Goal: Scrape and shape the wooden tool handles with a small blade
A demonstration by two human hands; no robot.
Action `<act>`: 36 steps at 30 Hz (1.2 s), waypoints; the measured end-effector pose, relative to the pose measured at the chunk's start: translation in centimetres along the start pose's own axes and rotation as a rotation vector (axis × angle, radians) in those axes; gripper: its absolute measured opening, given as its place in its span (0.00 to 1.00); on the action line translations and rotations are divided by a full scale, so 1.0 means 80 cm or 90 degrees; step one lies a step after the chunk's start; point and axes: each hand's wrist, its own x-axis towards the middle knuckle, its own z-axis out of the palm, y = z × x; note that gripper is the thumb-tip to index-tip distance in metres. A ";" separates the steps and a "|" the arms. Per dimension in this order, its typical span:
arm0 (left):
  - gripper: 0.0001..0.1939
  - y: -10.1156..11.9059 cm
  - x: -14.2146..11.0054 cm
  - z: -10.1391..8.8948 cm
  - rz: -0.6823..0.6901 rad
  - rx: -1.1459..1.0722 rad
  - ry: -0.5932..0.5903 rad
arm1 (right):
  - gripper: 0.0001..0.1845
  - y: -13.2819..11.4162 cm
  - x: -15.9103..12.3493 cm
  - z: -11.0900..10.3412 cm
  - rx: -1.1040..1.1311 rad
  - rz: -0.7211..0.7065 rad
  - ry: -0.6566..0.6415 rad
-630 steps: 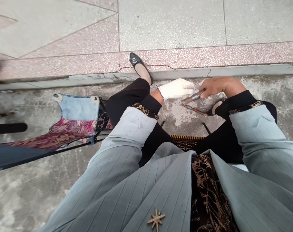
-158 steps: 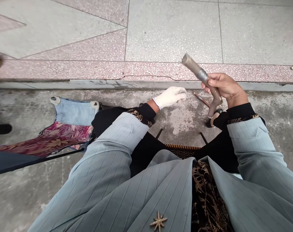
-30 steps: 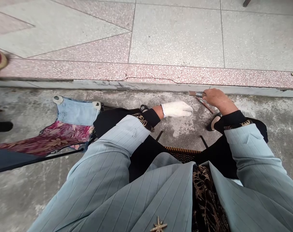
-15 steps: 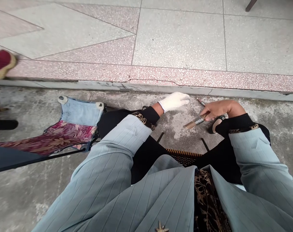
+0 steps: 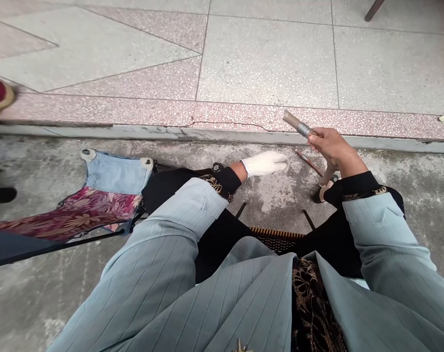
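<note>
Head cam's looking down at rough, stained concrete (image 5: 276, 193) beside a low step (image 5: 222, 117) faced in pink and grey speckled stone, with a folding chair (image 5: 115, 176) off to the left. Right hand (image 5: 329, 146) is bare, fingers closed around a wire-wrapped tool (image 5: 295, 122), its blunt end angled up and toward the left. Left hand (image 5: 267, 163), white-gloved, hovers palm-down nearby, fingers bent together; can't tell if they're pinching anything.

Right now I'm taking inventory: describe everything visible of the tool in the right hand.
The tool has a cylindrical, grayish end, a silvery, wire-like wrap and a bent, brownish handle. The right hand holds it beside the wrap, hiding part. The end points forward and left; whether the handle touches the shoe is unclear.
</note>
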 end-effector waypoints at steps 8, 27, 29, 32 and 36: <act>0.19 0.017 -0.002 -0.002 -0.017 0.149 -0.005 | 0.17 -0.011 -0.010 0.016 -0.672 0.057 -0.204; 0.11 0.006 -0.006 -0.008 -0.071 -0.334 0.059 | 0.21 0.000 -0.013 -0.024 0.276 -0.101 -0.160; 0.12 0.006 -0.007 -0.010 -0.040 -0.244 0.048 | 0.17 0.001 -0.006 -0.017 0.233 -0.068 -0.094; 0.14 0.009 -0.008 -0.014 -0.009 -0.107 0.025 | 0.12 0.000 0.000 -0.010 0.022 -0.029 -0.002; 0.16 0.012 -0.008 -0.015 -0.003 -0.031 0.013 | 0.19 -0.001 -0.001 -0.004 -0.416 -0.011 0.006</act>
